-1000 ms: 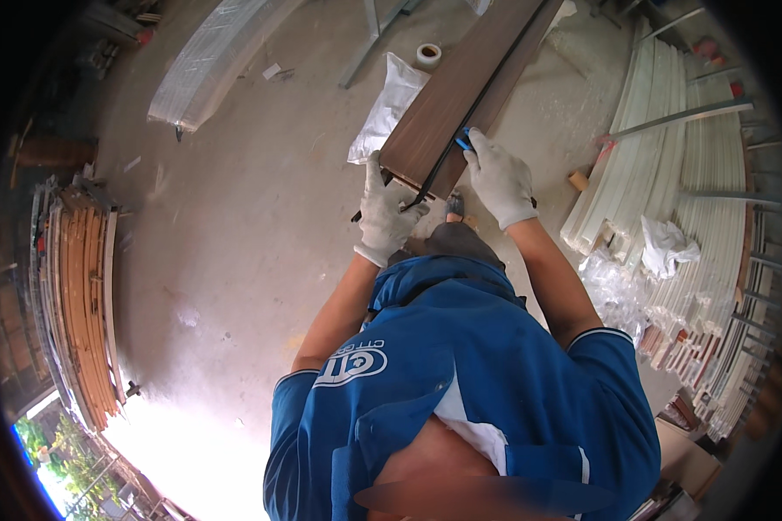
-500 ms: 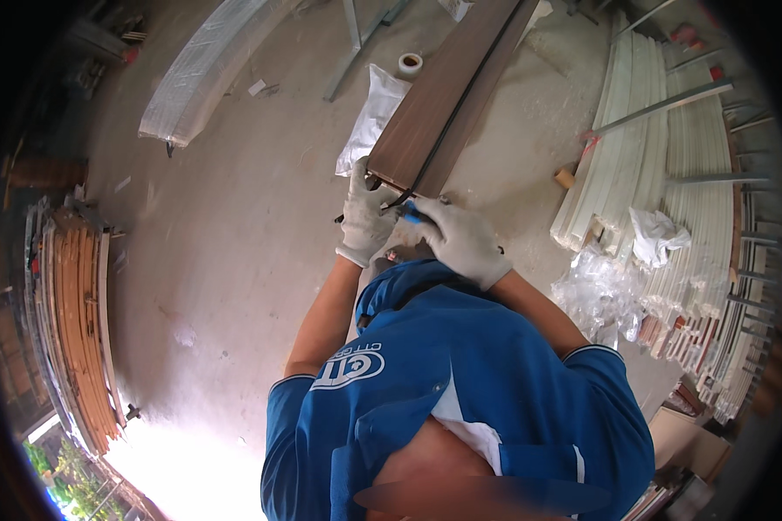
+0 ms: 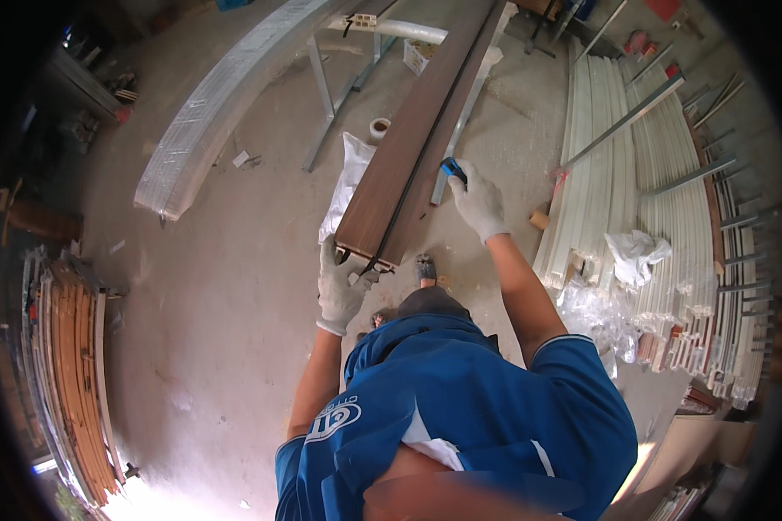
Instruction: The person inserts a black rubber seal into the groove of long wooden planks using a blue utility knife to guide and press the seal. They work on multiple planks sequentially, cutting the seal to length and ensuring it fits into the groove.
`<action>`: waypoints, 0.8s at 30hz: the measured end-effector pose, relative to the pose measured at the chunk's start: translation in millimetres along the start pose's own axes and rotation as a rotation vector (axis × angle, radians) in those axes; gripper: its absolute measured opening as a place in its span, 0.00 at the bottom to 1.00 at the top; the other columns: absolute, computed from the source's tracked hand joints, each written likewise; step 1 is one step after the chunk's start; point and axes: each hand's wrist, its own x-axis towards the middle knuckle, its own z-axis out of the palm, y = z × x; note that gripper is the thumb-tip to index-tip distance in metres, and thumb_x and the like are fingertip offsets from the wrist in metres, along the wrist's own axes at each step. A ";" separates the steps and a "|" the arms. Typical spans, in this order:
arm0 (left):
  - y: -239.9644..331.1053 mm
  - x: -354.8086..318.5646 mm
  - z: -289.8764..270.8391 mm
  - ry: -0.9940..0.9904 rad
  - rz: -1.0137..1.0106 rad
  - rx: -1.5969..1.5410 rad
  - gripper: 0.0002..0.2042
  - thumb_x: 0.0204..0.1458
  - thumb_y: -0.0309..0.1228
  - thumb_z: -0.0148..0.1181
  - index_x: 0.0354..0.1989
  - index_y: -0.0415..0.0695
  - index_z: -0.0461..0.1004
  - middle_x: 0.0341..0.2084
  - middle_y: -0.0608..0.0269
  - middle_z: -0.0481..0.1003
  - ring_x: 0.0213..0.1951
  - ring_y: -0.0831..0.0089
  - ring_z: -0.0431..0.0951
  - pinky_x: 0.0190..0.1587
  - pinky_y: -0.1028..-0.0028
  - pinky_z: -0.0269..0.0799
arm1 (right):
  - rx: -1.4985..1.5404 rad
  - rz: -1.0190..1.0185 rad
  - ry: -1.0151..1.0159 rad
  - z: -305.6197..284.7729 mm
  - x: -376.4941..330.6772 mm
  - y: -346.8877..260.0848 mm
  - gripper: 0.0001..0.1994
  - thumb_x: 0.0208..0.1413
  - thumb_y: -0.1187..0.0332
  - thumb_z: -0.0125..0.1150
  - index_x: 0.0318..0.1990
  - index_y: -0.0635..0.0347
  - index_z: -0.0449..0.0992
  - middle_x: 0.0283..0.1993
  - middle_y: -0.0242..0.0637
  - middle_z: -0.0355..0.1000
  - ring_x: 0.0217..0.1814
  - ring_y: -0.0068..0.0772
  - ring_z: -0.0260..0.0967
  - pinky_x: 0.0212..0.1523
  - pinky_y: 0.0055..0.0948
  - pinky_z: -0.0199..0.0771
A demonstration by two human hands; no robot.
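Observation:
A long brown profile board [image 3: 397, 148] stretches away from me, with a black strip [image 3: 420, 161] along its length. At the near end of the board, my left hand [image 3: 341, 291], in a pale work glove, is closed with its thumb at the board's left corner and its fingers by the end. Some of those fingers are hidden under the board. To the right of the board and apart from it, my gloved right hand [image 3: 478, 205] is closed around a small blue and black hand tool [image 3: 453, 171]. The tool's exact kind is unclear.
White plastic sheeting [image 3: 349, 184] and a tape roll [image 3: 380, 128] lie left of the board. A wrapped bundle [image 3: 204, 126] is at far left, near a metal stand [image 3: 321, 82]. White profiles [image 3: 595, 165] fill the right side; stacked boards [image 3: 74, 365] stand at left.
My right hand has moved away from the board's near end, outward to the right and farther forward, carrying the blue tool. My left hand stays at the board's end. The view has shifted.

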 end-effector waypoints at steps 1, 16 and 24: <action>-0.5 -1.0 1.5 -0.001 -0.013 -0.003 0.08 0.45 0.26 0.77 0.29 0.39 0.82 0.71 0.33 0.56 0.72 0.37 0.58 0.72 0.53 0.61 | -0.004 0.019 0.010 4.5 12.7 6.2 0.18 0.66 0.55 0.57 0.60 0.47 0.73 0.46 0.50 0.81 0.48 0.57 0.79 0.49 0.53 0.77; 3.2 63.3 4.7 0.209 -0.434 -0.232 0.21 0.61 0.41 0.66 0.54 0.35 0.80 0.56 0.47 0.78 0.56 0.59 0.78 0.59 0.65 0.72 | -0.228 0.042 0.054 35.9 238.4 62.0 0.15 0.68 0.58 0.54 0.57 0.53 0.73 0.43 0.51 0.81 0.46 0.58 0.80 0.46 0.55 0.78; 29.5 63.6 30.7 0.357 -0.569 -0.113 0.20 0.58 0.36 0.68 0.53 0.33 0.80 0.49 0.51 0.79 0.52 0.62 0.79 0.58 0.67 0.71 | -0.264 0.022 0.084 35.9 393.4 128.8 0.13 0.69 0.58 0.51 0.52 0.55 0.72 0.42 0.52 0.81 0.46 0.57 0.81 0.46 0.55 0.79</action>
